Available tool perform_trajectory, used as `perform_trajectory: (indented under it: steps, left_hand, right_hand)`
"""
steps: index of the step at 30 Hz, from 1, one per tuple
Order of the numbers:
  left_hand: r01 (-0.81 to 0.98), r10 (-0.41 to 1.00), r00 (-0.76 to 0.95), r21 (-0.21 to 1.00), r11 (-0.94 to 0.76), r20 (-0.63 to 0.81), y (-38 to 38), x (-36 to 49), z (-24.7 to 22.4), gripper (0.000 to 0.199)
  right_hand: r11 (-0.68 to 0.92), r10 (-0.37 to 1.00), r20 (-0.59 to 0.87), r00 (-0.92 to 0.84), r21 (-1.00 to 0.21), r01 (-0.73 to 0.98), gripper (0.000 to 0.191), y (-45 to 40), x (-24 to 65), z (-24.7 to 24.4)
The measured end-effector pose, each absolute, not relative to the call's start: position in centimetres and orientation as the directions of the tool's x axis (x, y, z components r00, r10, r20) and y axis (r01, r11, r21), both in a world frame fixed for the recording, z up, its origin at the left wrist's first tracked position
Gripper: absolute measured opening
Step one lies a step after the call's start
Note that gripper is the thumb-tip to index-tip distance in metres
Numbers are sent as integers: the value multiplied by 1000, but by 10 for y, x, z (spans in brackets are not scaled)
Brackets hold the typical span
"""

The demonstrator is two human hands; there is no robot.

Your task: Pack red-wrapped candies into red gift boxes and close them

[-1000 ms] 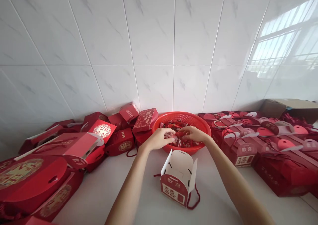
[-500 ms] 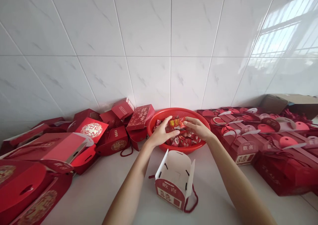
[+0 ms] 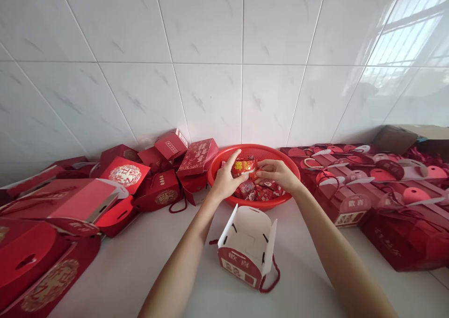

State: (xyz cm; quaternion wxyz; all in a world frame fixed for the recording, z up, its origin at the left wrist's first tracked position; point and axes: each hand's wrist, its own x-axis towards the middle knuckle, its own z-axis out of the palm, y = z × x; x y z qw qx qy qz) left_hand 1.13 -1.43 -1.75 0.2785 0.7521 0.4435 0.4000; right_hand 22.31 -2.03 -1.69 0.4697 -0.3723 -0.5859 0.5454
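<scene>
A red plastic basket [image 3: 259, 148] by the tiled wall holds many wrapped candies [image 3: 268, 191]. My left hand [image 3: 228, 177] is over its left side, thumb and fingers spread, beside a red packet with yellow print [image 3: 243, 167]. Over the right side, my right hand [image 3: 275, 174] has its fingers bent together at the packet's right end; whatever they pinch is too small to make out. In front of the basket an open box [image 3: 245, 248], white inside and red outside, stands upright with a dark red cord at its side.
Red boxes [image 3: 159, 191] lie piled at the left. Closed red gift boxes [image 3: 351, 201] stand in rows at the right, with a brown carton [image 3: 396, 138] behind them. The tiled wall [image 3: 210, 98] rises behind the basket.
The view has tilted down slightly. My right hand's fingers have drawn closer together, and the packet with yellow print shows more fully between my hands.
</scene>
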Motion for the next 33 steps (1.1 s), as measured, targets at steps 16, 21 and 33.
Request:
perform_trajectory:
  steps: [16,21,33]
  left_hand:
    - [478,884,318,748,-461,342,-16,14,-13,43]
    - [416,882,358,794,-444,306,-17,15,-12,37]
    - [357,833,390,769,-530,393,-17,13,-14,31]
  right_hand:
    - [235,939,264,-220,-960,-149,37,-22,224,-14]
    - [229,930,255,-265,-965,-124,37,-21,224,-14]
    - [228,916,253,-311,-967,-115,27,-25,222,-12]
